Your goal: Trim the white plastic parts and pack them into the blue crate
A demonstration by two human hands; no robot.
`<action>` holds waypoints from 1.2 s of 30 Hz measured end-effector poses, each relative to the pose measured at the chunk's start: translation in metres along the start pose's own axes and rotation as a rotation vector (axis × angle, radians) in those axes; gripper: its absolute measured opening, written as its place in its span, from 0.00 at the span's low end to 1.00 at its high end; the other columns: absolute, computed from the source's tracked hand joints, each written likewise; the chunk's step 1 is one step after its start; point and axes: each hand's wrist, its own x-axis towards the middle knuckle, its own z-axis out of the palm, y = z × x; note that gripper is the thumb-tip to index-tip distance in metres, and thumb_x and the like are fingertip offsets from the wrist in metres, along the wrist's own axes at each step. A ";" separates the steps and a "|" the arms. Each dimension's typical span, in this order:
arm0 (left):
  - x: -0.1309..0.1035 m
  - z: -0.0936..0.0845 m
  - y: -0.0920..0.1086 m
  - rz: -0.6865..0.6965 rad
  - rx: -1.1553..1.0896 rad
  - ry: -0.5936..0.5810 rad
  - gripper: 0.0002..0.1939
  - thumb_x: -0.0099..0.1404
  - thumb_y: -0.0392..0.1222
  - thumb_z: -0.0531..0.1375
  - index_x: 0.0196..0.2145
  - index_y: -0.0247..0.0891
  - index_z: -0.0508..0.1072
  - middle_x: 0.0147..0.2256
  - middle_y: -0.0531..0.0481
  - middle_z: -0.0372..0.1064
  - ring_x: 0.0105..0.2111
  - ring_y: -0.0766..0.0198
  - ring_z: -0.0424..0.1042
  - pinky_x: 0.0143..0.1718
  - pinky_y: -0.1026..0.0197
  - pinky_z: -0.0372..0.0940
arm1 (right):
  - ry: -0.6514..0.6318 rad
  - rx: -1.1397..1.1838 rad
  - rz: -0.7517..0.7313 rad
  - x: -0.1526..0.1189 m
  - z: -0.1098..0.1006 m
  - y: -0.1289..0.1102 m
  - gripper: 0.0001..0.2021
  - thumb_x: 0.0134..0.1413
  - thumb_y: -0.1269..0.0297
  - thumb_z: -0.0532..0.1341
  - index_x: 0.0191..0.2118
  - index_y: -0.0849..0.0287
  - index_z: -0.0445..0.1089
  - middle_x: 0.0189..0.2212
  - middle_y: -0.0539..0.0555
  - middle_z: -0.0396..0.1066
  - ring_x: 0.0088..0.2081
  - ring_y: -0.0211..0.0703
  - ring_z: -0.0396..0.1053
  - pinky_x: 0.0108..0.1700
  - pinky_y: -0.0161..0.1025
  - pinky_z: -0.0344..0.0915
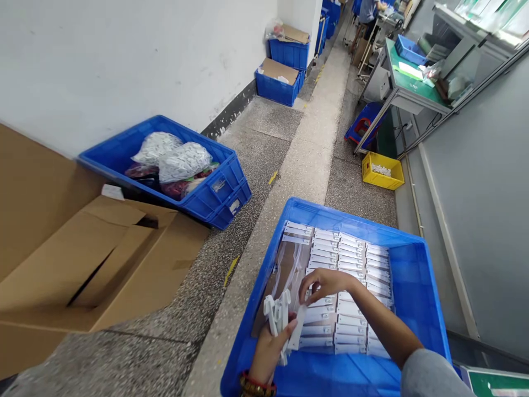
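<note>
My left hand is wrapped around a bunch of narrow white plastic pieces, which stand up from the fingers. My right hand is bent at the wrist, thumb and fingers pinching the top end of a flat white strip beside that bunch. Both hands are above a large blue bin. Inside it, white strips lie in several columns of close rows. At the bin's left, brown cardboard with clear plastic on it shows beneath. My right forearm hides part of the columns.
An open cardboard box stands at the left. Behind it, stacked blue crates hold bagged parts. A yellow crate sits by a green-topped workbench. More blue crates line the wall; a person is far back.
</note>
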 end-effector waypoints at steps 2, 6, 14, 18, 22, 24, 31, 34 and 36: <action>0.001 0.000 -0.002 0.000 0.000 0.031 0.31 0.40 0.64 0.71 0.34 0.37 0.76 0.28 0.49 0.75 0.31 0.55 0.75 0.34 0.59 0.70 | 0.146 0.023 0.074 -0.011 -0.008 0.006 0.19 0.48 0.50 0.70 0.40 0.61 0.81 0.36 0.55 0.79 0.34 0.39 0.75 0.36 0.32 0.71; 0.002 0.003 -0.010 -0.004 -0.013 0.031 0.33 0.42 0.63 0.71 0.39 0.36 0.76 0.26 0.51 0.72 0.25 0.61 0.70 0.30 0.61 0.68 | 0.760 -0.114 0.192 -0.009 -0.034 0.045 0.18 0.48 0.51 0.68 0.37 0.62 0.80 0.31 0.56 0.79 0.29 0.40 0.74 0.31 0.34 0.69; 0.006 0.008 -0.027 0.050 0.025 0.031 0.33 0.45 0.63 0.70 0.40 0.35 0.75 0.31 0.45 0.75 0.22 0.63 0.67 0.29 0.60 0.68 | 1.186 -0.388 0.252 0.076 -0.017 0.103 0.11 0.60 0.58 0.62 0.40 0.57 0.78 0.40 0.56 0.80 0.41 0.47 0.75 0.46 0.41 0.69; 0.007 0.005 -0.028 0.064 0.035 0.022 0.32 0.46 0.64 0.70 0.39 0.35 0.75 0.32 0.45 0.75 0.22 0.63 0.68 0.28 0.61 0.68 | 1.236 -0.578 0.273 0.092 -0.013 0.109 0.11 0.63 0.60 0.61 0.44 0.59 0.77 0.43 0.60 0.78 0.50 0.51 0.70 0.55 0.47 0.62; 0.010 0.004 -0.032 0.041 0.057 -0.001 0.33 0.47 0.63 0.70 0.40 0.32 0.75 0.30 0.45 0.75 0.22 0.63 0.68 0.29 0.61 0.68 | 1.156 -0.760 0.277 0.090 -0.018 0.108 0.09 0.64 0.62 0.61 0.42 0.60 0.77 0.46 0.61 0.76 0.52 0.55 0.66 0.54 0.49 0.59; 0.011 0.005 -0.034 0.029 0.052 -0.014 0.32 0.47 0.61 0.70 0.40 0.32 0.75 0.31 0.45 0.76 0.22 0.64 0.68 0.29 0.61 0.69 | 1.074 -0.837 0.254 0.092 -0.020 0.107 0.09 0.62 0.62 0.62 0.44 0.59 0.76 0.48 0.59 0.75 0.52 0.53 0.65 0.53 0.47 0.59; 0.013 0.004 -0.038 0.044 0.025 -0.013 0.29 0.47 0.58 0.71 0.39 0.33 0.75 0.33 0.45 0.76 0.24 0.63 0.70 0.30 0.61 0.69 | 0.875 -1.008 0.244 0.109 -0.021 0.104 0.07 0.62 0.62 0.63 0.42 0.58 0.75 0.44 0.56 0.75 0.49 0.49 0.66 0.52 0.43 0.58; 0.014 0.003 -0.038 0.037 0.036 -0.023 0.29 0.47 0.58 0.71 0.39 0.34 0.76 0.30 0.47 0.75 0.24 0.62 0.69 0.29 0.61 0.68 | 0.892 -1.031 0.305 0.111 -0.021 0.104 0.09 0.66 0.63 0.59 0.42 0.59 0.75 0.43 0.58 0.75 0.48 0.50 0.66 0.51 0.44 0.59; 0.014 0.003 -0.039 0.022 0.045 -0.023 0.29 0.46 0.59 0.71 0.38 0.34 0.75 0.27 0.48 0.73 0.22 0.63 0.68 0.28 0.60 0.67 | 0.907 -1.036 0.350 0.110 -0.021 0.102 0.10 0.67 0.64 0.57 0.42 0.60 0.75 0.43 0.59 0.75 0.48 0.49 0.66 0.51 0.44 0.59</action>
